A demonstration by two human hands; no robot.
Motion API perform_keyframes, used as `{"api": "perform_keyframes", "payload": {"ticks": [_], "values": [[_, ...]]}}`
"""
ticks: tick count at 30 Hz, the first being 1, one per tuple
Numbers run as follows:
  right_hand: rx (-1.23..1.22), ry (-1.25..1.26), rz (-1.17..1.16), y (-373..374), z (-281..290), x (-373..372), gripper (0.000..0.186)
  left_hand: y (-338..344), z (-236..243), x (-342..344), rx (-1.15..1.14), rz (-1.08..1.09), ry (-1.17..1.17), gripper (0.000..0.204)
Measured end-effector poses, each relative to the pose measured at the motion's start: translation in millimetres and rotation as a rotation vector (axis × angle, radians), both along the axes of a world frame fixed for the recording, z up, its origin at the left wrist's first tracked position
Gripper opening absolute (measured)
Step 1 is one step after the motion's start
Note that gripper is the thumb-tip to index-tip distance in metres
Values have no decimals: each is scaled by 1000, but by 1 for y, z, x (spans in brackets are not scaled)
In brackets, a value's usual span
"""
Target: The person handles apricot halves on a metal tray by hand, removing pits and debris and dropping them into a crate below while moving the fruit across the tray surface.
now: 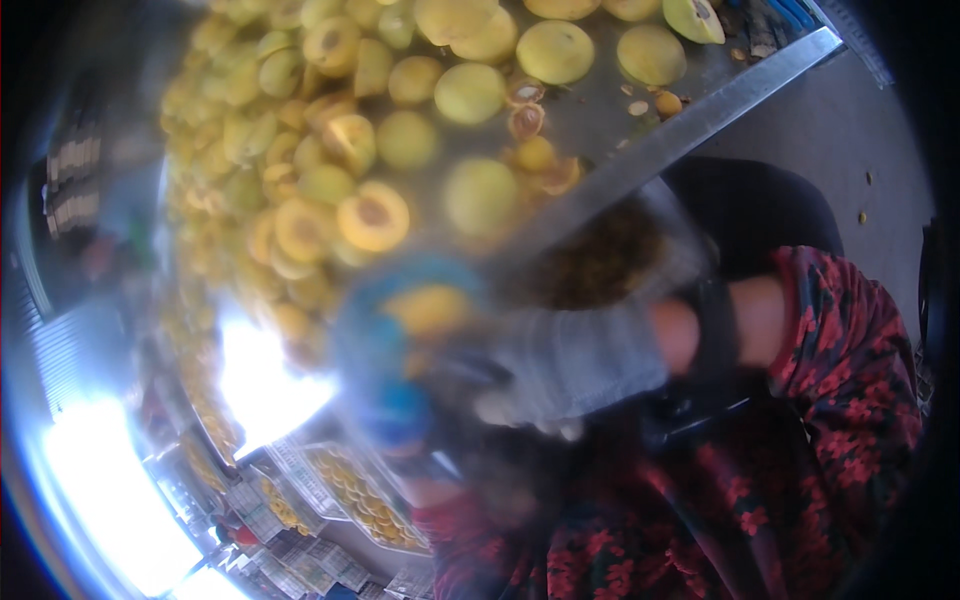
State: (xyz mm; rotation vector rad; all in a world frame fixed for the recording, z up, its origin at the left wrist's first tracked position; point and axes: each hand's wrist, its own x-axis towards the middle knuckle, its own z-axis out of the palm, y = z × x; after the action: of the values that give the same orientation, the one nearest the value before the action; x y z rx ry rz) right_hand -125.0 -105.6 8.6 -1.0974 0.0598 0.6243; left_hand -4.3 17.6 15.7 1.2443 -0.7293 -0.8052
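Grey metal forms the counter (700, 125), largely covered by a heap of yellow fruits (405, 140), many halved. Below its edge, a bin (685, 225) holds brown pieces (610, 255). The grey-gloved right hand (560, 365) is too blurred to tell its grip; beside it, the blue-gloved left hand (385, 345) pinches a yellow fruit piece (430, 308) near the counter's edge.

1. Right hand (520, 365), glove (600, 355): grey cloth, matt, knitted-looking.
2. Left hand (385, 345), glove: blue, material blurred beyond telling.
3. Table edging (720, 115), beyond right hand: bare metal, smooth, dull sheen.
4. Whole fruit (555, 52), beyond both hands: smooth, matt skins.
5. Sleeve (848, 350), right of right hand: printed cloth, matt.
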Motion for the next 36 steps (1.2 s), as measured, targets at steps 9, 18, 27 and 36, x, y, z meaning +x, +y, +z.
{"api": "perform_keyframes", "payload": {"ticks": [9, 18, 27, 36], "values": [[863, 120, 74, -8, -10, -14, 21, 0, 0, -8, 22, 114, 75, 62], [345, 32, -162, 0, 0, -5, 23, -11, -6, -11, 12, 314, 216, 59], [-1087, -601, -379, 15, -10, -14, 26, 5, -8, -9, 13, 440, -88, 51], [-1379, -554, 7, -8, -54, -31, 20, 160, 34, 58, 1048, 530, -1302, 36]]}}
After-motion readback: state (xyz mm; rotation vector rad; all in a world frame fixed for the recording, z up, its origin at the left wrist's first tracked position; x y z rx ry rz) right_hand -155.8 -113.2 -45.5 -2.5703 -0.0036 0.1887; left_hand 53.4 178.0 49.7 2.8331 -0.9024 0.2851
